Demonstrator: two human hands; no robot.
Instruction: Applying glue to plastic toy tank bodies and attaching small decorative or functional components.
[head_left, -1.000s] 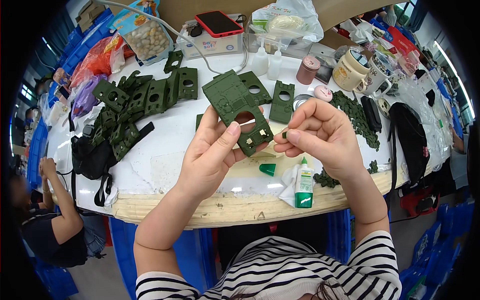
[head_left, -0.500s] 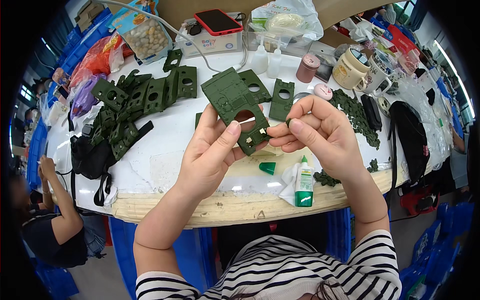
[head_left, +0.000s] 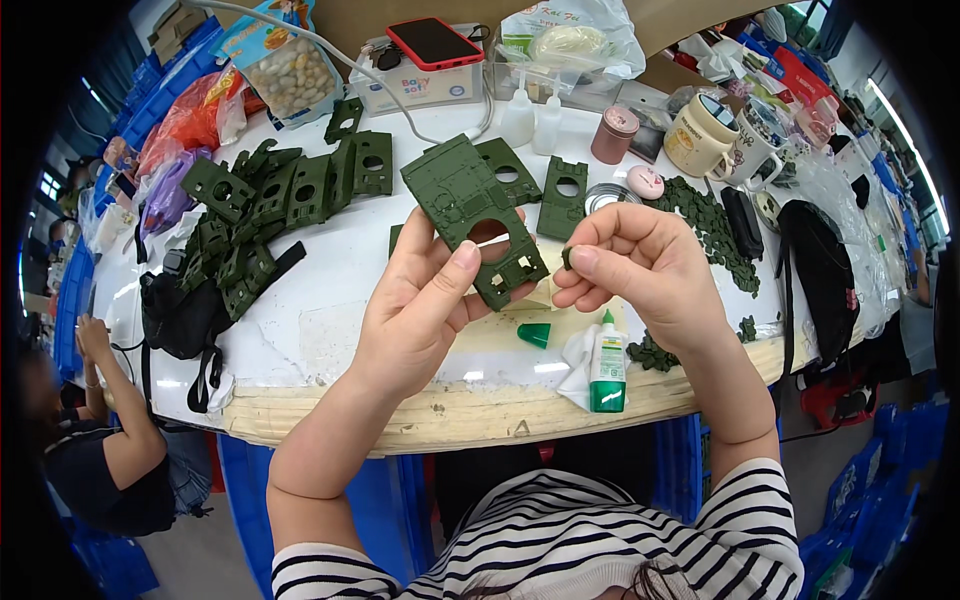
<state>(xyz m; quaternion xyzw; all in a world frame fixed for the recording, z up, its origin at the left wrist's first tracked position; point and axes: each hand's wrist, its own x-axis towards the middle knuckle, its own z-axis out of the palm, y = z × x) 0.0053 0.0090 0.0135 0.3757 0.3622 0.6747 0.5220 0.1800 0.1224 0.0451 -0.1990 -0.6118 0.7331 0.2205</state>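
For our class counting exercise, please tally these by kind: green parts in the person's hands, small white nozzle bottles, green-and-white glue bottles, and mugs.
Green, in hand: 2 (large part in left hand, tiny piece in right hand)
Small white nozzle bottles: 2
Green-and-white glue bottle: 1
Mugs: 2
Total: 7

Left of the glue bottle [head_left: 608, 368], past the white tissue [head_left: 576, 374] just beside it and the green cap [head_left: 534, 335], there is room to pass over the table [head_left: 465, 375] as far as the left forearm [head_left: 335, 425]. Right of the bottle sits a small heap of green parts [head_left: 652, 354], with a black bag [head_left: 815, 275] farther right. Beyond the bottle, the right hand [head_left: 645, 275] bars the way; beyond and left of it, the left hand [head_left: 420, 305] with the green hull [head_left: 455, 190].
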